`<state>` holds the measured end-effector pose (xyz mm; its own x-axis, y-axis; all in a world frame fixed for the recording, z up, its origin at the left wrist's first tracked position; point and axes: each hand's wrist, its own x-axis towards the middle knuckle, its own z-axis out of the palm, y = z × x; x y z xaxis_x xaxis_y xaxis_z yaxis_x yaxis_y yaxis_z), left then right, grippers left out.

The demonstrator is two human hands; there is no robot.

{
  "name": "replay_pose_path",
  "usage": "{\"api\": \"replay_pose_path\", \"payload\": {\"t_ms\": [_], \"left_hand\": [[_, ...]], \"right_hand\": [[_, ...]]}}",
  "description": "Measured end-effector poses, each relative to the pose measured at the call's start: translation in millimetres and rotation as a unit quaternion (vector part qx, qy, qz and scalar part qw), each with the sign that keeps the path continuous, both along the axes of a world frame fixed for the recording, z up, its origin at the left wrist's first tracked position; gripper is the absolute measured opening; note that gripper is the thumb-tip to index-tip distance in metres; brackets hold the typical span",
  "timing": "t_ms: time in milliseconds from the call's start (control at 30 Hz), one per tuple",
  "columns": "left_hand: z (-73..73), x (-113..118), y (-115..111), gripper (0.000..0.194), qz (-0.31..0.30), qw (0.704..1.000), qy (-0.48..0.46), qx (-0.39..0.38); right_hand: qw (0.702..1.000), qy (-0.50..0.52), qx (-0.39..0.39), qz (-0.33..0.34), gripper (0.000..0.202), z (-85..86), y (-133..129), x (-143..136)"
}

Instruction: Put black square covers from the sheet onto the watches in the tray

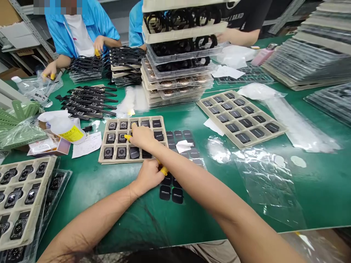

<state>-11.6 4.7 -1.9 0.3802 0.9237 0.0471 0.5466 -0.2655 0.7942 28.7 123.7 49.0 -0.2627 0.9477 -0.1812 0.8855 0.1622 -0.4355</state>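
Observation:
A beige tray holds black smartwatch bodies in its compartments. Some, like this watch, show bare sensor backs; others wear a black square sticker with white print. My right hand reaches across my left forearm's side into this tray. Its index finger and thumb, both in yellow finger cots, are apart over the top and middle rows, touching a mostly hidden watch. Below the tray, my left hand is closed, its yellow-tipped fingers pinching at the left edge of a sheet of black stickers. My right arm covers part of that sheet.
Another beige tray of stickered watches lies to the right, beside clear plastic film. Tall tray stacks stand behind. More watch trays sit at left, near a white bottle. Co-workers sit across the table.

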Motion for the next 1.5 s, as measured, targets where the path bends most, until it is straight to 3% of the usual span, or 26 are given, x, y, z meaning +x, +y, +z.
{"api": "replay_pose_path", "payload": {"t_ms": [133, 200, 300, 400, 467, 533, 667, 833, 933, 1033, 1100, 1133, 1200, 1233, 1300, 1400, 1500], "left_hand": [[1.3, 0.5, 1.7, 0.016, -0.004, 0.999, -0.047, -0.027], [1.7, 1.1, 1.9, 0.021, 0.008, 0.992, -0.107, -0.067], [2.3, 2.5, 0.9, 0.029, 0.025, 0.979, -0.162, -0.117], [4.0, 4.3, -0.5, 0.041, 0.033, 0.974, -0.172, -0.143], [5.2, 5.2, -1.0, 0.057, 0.042, 0.973, -0.165, -0.155], [5.9, 5.8, -1.2, 0.067, 0.052, 0.976, -0.148, -0.154], [5.3, 6.0, -1.1, 0.065, 0.066, 0.982, -0.114, -0.136], [2.1, 5.6, -0.3, 0.059, 0.057, 0.981, -0.136, -0.125], [1.1, 5.7, 0.5, 0.057, 0.069, 0.973, -0.170, -0.142], [2.0, 6.3, 1.0, 0.057, 0.094, 0.964, -0.183, -0.169], [3.4, 7.0, 1.2, 0.058, 0.103, 0.960, -0.187, -0.182], [4.1, 7.3, 1.2, 0.059, 0.103, 0.959, -0.188, -0.185], [5.2, 7.7, 1.2, 0.060, 0.102, 0.959, -0.189, -0.185], [5.5, 7.8, 1.2, 0.060, 0.101, 0.960, -0.188, -0.183], [5.2, 7.8, 1.0, 0.060, 0.099, 0.960, -0.190, -0.181], [3.3, 7.5, 1.2, 0.062, 0.096, 0.959, -0.195, -0.182], [1.2, 7.1, 2.3, 0.064, 0.087, 0.957, -0.210, -0.180]], "right_hand": [[0.998, 0.052, 0.019, -0.014, 0.028, 9.1, -9.8, 25.6], [0.985, 0.165, 0.002, -0.041, 0.024, 14.3, -26.8, 55.9], [0.911, 0.389, -0.097, -0.100, 0.033, 16.9, -63.6, 109.6], [0.878, 0.438, -0.157, -0.111, 0.033, 7.7, -95.7, 147.1], [0.870, 0.448, -0.157, -0.130, 0.032, -4.5, -108.4, 155.4], [0.871, 0.448, -0.134, -0.149, 0.027, -17.9, -115.3, 153.5], [0.881, 0.436, -0.111, -0.150, 0.017, -34.7, -122.2, 142.9], [0.897, 0.409, -0.100, -0.134, 0.017, -30.8, -126.7, 138.8], [0.895, 0.425, -0.035, -0.129, 0.019, -19.7, -117.8, 158.3], [0.870, 0.443, 0.033, -0.216, 0.027, -14.6, -99.1, 208.5], [0.892, 0.351, 0.047, -0.281, 0.032, -18.9, -87.1, 245.7], [0.916, 0.252, 0.051, -0.308, 0.032, -22.9, -82.6, 260.0], [0.928, 0.071, 0.124, -0.344, 0.033, -32.7, -77.2, 272.9], [0.925, 0.018, 0.170, -0.339, 0.035, -37.7, -75.9, 271.0], [0.932, 0.004, 0.243, -0.270, 0.040, -47.0, -74.7, 254.0], [0.966, 0.042, 0.229, -0.113, 0.029, -56.3, -73.6, 219.8], [0.976, 0.051, 0.205, -0.058, 0.021, -54.3, -75.3, 203.6]]}}
